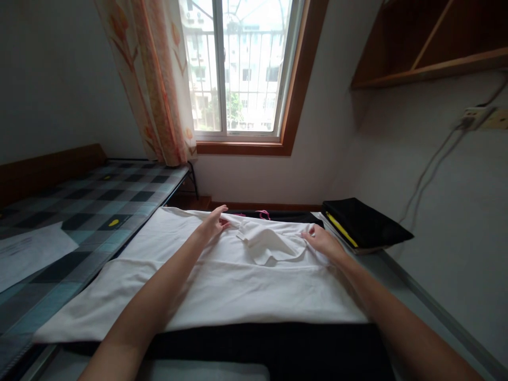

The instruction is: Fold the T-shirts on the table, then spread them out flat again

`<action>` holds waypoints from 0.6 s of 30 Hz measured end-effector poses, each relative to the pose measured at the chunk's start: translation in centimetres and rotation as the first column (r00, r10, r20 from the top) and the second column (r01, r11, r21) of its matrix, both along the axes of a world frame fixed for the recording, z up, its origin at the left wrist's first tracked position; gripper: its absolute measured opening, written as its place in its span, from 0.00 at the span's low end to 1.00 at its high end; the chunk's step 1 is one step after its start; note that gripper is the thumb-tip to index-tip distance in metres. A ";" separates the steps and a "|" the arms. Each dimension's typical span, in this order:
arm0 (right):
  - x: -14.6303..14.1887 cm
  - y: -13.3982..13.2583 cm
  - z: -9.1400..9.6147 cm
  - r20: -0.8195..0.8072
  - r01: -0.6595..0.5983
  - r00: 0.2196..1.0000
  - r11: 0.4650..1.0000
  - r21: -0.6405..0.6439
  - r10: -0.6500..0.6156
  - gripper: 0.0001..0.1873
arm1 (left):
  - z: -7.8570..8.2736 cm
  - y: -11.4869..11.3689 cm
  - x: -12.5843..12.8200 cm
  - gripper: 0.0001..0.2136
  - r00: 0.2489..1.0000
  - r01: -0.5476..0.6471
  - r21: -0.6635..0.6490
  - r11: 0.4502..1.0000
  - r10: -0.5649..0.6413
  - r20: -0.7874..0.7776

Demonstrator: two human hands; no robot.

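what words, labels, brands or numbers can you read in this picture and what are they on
No text can be read.
White paper on the checked mattress: printed lines, too blurred to read.
Checked mattress: faint marking beside a yellow patch, too small to read.
White cloth: no lettering visible.

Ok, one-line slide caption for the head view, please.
Left hand and right hand at the far side of a white cloth, facing a window.

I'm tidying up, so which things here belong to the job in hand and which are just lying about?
Part of the job:
white cloth, at the left hand and right hand
dark cloth beneath it, probably

Lying about:
black flat item
paper on the bed
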State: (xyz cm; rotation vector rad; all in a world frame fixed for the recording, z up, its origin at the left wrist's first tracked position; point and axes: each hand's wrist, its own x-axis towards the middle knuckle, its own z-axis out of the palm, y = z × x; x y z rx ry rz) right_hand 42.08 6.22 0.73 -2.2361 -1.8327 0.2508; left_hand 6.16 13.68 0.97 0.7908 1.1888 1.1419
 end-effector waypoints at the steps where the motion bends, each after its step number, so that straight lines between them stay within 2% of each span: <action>1: -0.1 -0.2 0.1 0.060 0.038 0.997 0.999 -0.008 -0.038 0.23 | -0.1 -0.2 0.1 0.19 0.998 0.063 -0.009 0.998 -0.063 -0.021; 3: -0.2 -0.5 0.1 0.128 0.077 0.989 0.997 -0.019 -0.074 0.25 | -0.2 -0.5 0.5 0.18 0.976 0.206 -0.039 0.978 -0.208 -0.070; 6: 0.0 0.0 -0.4 0.091 0.048 0.995 0.999 -0.012 -0.046 0.20 | -0.1 -0.5 1.4 0.17 0.916 0.360 -0.036 0.932 -0.361 -0.177; 9: 0.6 1.3 -1.2 -0.075 0.025 0.997 0.998 0.059 -0.020 0.10 | 0.2 -0.1 2.5 0.19 0.919 0.352 0.023 0.936 -0.341 -0.196; 11: 0.9 2.4 -1.5 -0.272 0.075 0.961 0.991 0.113 -0.042 0.07 | 0.4 0.4 3.2 0.21 0.948 0.297 0.090 0.951 -0.282 -0.150; 13: 0.8 3.6 -1.3 -0.518 0.163 0.853 0.977 0.136 -0.070 0.07 | 0.5 1.0 3.9 0.24 0.971 0.225 0.168 0.960 -0.207 -0.116; 15: 0.4 4.8 -0.9 -0.735 0.246 0.675 0.959 0.140 -0.067 0.08 | 0.6 1.8 4.6 0.24 0.987 0.143 0.228 0.963 -0.123 -0.100; 17: -0.2 5.8 -0.4 -0.861 0.312 0.506 0.941 0.132 -0.047 0.09 | 0.6 2.8 5.2 0.23 0.995 0.070 0.242 0.968 -0.049 -0.089; 18: -0.5 6.2 -0.2 -0.894 0.335 0.446 0.934 0.124 -0.042 0.10 | 0.6 3.2 5.4 0.22 0.996 0.046 0.232 0.972 -0.026 -0.087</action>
